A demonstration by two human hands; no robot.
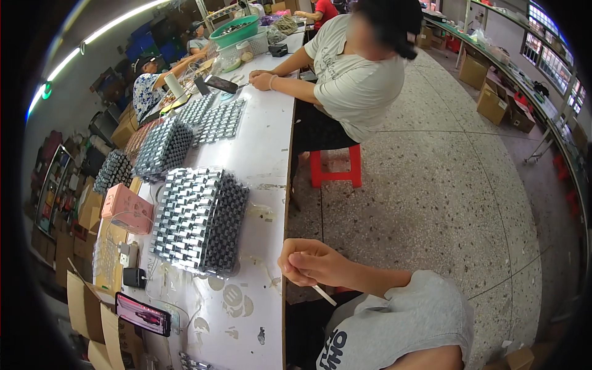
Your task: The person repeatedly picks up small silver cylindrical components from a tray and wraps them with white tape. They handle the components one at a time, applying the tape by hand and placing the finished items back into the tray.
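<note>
My right hand (314, 264) is closed just beyond the right edge of the white table (256, 296). A thin, pale stick-like strip (324, 295) sticks out below the curled fingers. Its other end is hidden in the hand, and its exact kind cannot be made out. My left hand does not show. Nearest on the table is a tall stack of clear plastic trays (197, 219) filled with small black-and-silver parts. A lit phone (143, 314) leans near an open cardboard box (92, 314) at the lower left.
Further along stand another tray stack (161, 151), a pink box (127, 208), a black charger (134, 277) with cables, and a green basin (234, 31). A co-worker in a white shirt (364, 80) sits on a red stool (336, 166). Other people work at the far end.
</note>
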